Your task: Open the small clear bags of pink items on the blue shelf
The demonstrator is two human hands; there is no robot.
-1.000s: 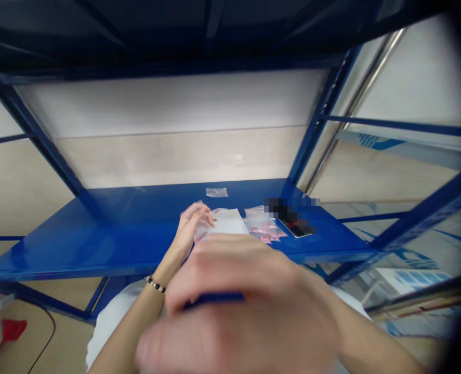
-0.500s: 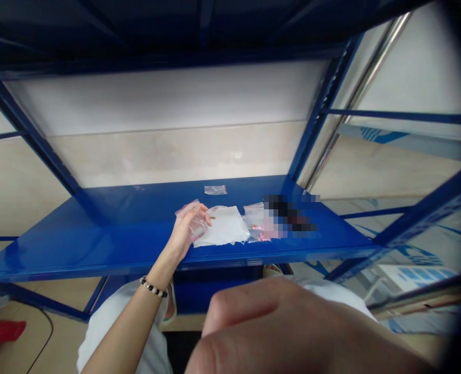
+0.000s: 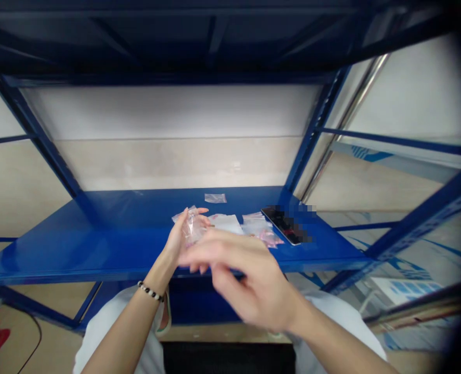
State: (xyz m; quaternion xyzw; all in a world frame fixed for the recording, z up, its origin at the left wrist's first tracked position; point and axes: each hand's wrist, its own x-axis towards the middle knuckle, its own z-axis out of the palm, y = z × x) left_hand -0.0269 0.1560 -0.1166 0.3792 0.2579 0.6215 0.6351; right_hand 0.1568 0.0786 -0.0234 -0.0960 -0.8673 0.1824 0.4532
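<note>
Blue metal shelf (image 3: 97,234), pale wall behind; phone (image 3: 282,224) on shelf.

Storeroom or warehouse-type packing area, indicated by blue steel rack (image 3: 97,244) w/ bolted uprights and cross braces, plain pale wall behind. More blue racking seen at right, w/ printed cartons (image 3: 405,283) stacked low. Small clear zip bags (image 3: 259,226) laid out on shelf surface beside a phone (image 3: 282,223). Bare beige floor noted below.

bare forearms, beaded bracelet (image 3: 150,291), white clothing (image 3: 109,332)
</note>
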